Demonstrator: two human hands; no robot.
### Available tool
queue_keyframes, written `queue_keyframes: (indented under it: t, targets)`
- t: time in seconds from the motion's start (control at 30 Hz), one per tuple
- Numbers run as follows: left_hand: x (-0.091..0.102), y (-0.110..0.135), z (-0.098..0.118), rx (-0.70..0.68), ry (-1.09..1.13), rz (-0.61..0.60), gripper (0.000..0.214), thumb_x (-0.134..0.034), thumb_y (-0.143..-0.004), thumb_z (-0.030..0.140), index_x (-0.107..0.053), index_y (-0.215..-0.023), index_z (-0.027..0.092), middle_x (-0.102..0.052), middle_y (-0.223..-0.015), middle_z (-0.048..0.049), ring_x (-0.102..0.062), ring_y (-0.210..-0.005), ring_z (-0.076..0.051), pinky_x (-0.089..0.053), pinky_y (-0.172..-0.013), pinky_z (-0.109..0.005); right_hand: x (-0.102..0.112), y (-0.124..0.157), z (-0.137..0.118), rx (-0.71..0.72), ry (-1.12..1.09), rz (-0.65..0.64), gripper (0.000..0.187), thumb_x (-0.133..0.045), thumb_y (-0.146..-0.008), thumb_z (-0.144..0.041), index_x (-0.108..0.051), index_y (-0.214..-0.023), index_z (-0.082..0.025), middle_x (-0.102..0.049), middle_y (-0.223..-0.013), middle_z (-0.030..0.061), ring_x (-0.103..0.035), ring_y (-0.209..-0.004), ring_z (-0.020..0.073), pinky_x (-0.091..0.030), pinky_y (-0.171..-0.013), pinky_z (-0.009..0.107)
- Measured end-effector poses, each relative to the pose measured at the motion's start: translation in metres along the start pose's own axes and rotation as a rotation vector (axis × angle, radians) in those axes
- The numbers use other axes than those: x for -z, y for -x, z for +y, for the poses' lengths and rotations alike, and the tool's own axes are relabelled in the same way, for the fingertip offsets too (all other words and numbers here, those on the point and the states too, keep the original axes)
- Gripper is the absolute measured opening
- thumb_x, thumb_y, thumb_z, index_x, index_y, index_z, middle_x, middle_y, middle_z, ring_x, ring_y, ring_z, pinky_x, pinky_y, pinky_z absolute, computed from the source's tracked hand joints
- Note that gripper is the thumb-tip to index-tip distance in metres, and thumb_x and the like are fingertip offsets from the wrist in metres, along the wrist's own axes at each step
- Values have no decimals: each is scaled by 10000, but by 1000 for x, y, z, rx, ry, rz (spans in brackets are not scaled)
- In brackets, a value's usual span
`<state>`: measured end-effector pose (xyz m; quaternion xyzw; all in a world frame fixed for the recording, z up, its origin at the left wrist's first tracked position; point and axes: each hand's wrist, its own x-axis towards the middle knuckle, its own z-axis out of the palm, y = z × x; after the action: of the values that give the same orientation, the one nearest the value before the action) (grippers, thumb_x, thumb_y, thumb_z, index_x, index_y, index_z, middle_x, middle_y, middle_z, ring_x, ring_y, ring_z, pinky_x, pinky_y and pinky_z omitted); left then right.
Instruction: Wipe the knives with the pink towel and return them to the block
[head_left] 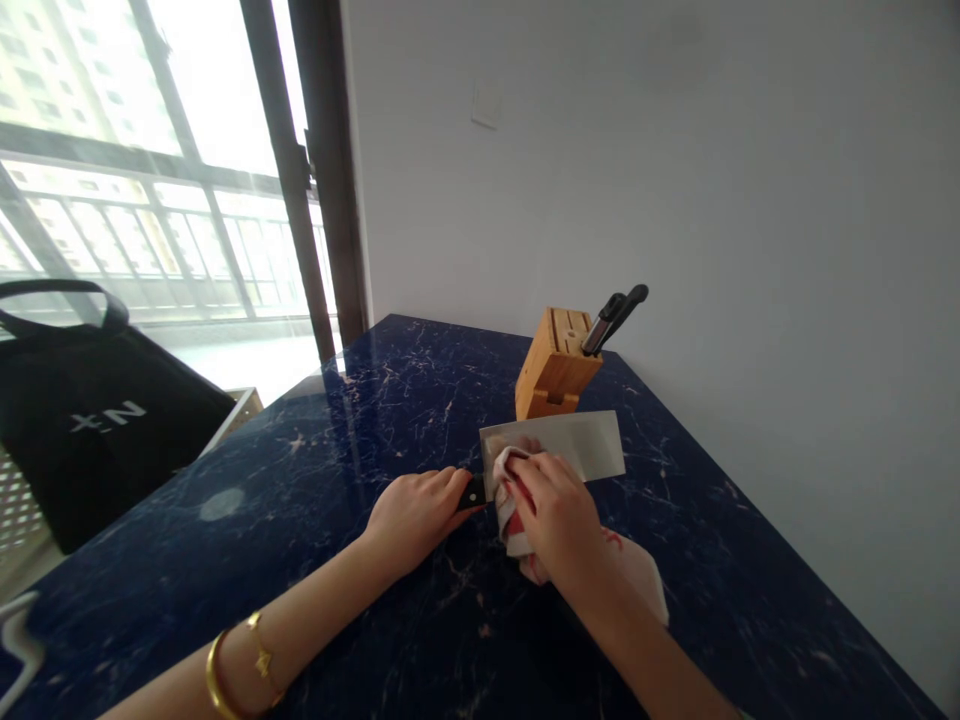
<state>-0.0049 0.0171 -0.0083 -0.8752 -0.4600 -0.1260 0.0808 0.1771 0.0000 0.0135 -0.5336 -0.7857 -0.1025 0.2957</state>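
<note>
And there it was, centre stage above the dark blue bench (330, 440): the cleaver (585, 445), its broad blade lying crosswise just in front of the wooden knife block (551, 378), free end off to the right. The left grip (420, 510) was wrapped snugly round the black handle (472, 492), anchoring that side nicely. Across from it, the right grip (559, 505) held a pinkish-white cloth (637, 580), fingers bunched in its folds and set against the blade's face, right up by the handle, while a loose part of the fabric trailed out beside the wrist.

The step in play looked like wiping, with the handle end getting the attention and the outer stretch of metal uncovered. What the next move called for, on that reading, was one flat, even sweep towards the free end, the handle held steady so the blade couldn't twist, and the fingertips well inside the folds, clear of any edge. Which long side was sharp? Hard to call from here! The underside was out of view too, so doing it would need a careful turn of the left wrist.
</note>
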Motion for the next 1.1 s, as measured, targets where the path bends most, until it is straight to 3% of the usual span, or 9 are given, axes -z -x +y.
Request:
queue_keyframes:
  t: [0.1, 0.27, 0.37, 0.63, 0.9, 1.1]
  targets:
    - [0, 1, 0, -6, 14, 10, 318, -305, -871, 459, -481, -936, 202, -604, -791, -8, -606, -724, -179, -409, -551, -263, 4, -1, -1, -16, 55, 23, 186, -465, -831, -246, -582, -975, -231, -584, -833, 34, -506, -840, 178, -375, -766, 293]
    - [0, 1, 0, -12, 13, 22, 310, -308, -873, 448, -478, -957, 203, -605, -802, -8, -607, -732, -179, -412, -546, -263, 23, -7, 36, -177, 169, 135, 194, -468, -822, -298, -582, -958, -221, -594, -837, 32, -505, -798, 180, -367, -705, 283]
    - [0, 1, 1, -20, 4, 16, 293, -319, -875, 430, -487, -941, 199, -602, -788, -10, -606, -724, -176, -418, -550, -262, 22, -7, 46, -210, 164, 149, 191, -465, -815, -290, -586, -940, -210, -594, -823, 40, -505, -798, 187, -369, -695, 286]
    - [2, 4, 3, -72, -21, -17, 271, -360, -870, 378, -502, -1014, 198, -605, -809, -24, -601, -733, -178, -431, -571, -268, -1, -2, 8, -43, -50, 36, 208, -431, -835, -222, -565, -994, -216, -588, -898, 44, -508, -873, 179, -390, -774, 298]
    - [-3, 6, 5, -57, -3, -15, 403, -347, -868, 394, -403, -1221, 208, -613, -831, -25, -601, -739, -180, -430, -576, -273, 9, -7, 42, -218, -3, 143, 233, -433, -831, -252, -574, -1005, -187, -590, -863, 65, -509, -839, 200, -408, -739, 321]
    - [-3, 5, 8, -79, -29, -22, 428, -362, -865, 403, -390, -1242, 203, -614, -823, -31, -599, -727, -175, -426, -574, -259, -4, -4, 13, -85, -73, 84, 257, -396, -853, -255, -577, -1026, -195, -577, -889, 67, -503, -866, 192, -415, -758, 313]
